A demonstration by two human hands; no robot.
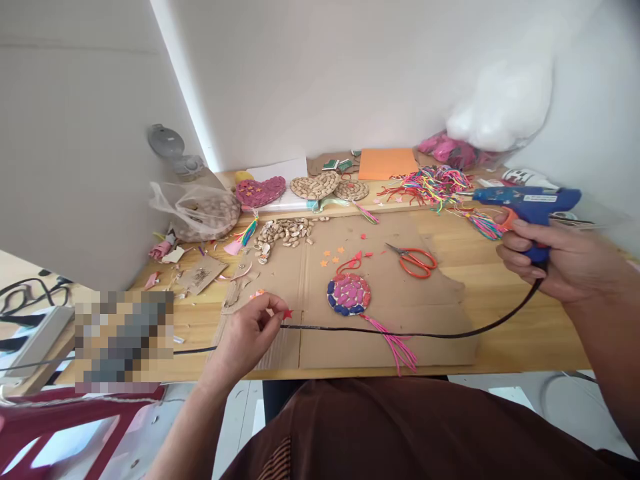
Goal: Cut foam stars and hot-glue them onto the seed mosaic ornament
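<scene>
Between the fingertips of my left hand (253, 330) is a small red paper star (288, 314), held above the cardboard sheet (390, 347). My right hand (543, 253) grips a blue glue gun (530, 200), raised at the right with its nozzle pointing left and an orange trigger under the fingers. The gun's black cord (430, 335) runs left across the cardboard, passing below my left hand. A round pendant (350, 294) covered in pink, blue and coral painted peanut shells lies on the cardboard, with a red loop and a pink tassel. Small orange stars (333, 257) lie above it.
Red-handled scissors (417, 262) lie right of the pendant. Loose peanut shells (285, 233) and a bag of peanuts (200, 217) are at the left. Along the back are heart-shaped shell pieces (315, 186), an orange sheet (387, 164) and a heap of colourful tassels (433, 183).
</scene>
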